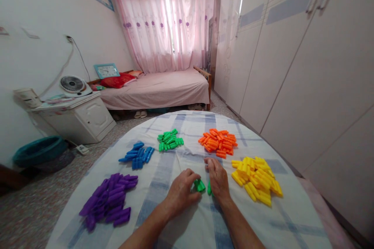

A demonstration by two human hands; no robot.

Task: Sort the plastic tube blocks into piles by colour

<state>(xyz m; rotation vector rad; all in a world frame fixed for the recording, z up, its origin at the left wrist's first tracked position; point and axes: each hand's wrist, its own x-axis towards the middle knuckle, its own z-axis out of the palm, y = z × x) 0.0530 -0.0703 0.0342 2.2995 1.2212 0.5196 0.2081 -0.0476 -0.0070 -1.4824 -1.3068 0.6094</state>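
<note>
My left hand (181,192) rests on the cloth-covered round table (187,225), fingers curled around a few small green plastic pieces (200,185). My right hand (217,177) lies beside it, fingers stretched forward and flat, with another green piece (209,189) at its inner edge. Sorted piles lie around the hands: purple (109,198) at the near left, blue (138,155), green (170,140), orange (218,142) and yellow (257,179) at the right.
Beyond the table stands a bed (157,87) under pink curtains. A white cabinet (78,116) with a fan (73,85) is at the left, a teal basin (37,149) on the floor. Wardrobe doors (292,66) line the right wall.
</note>
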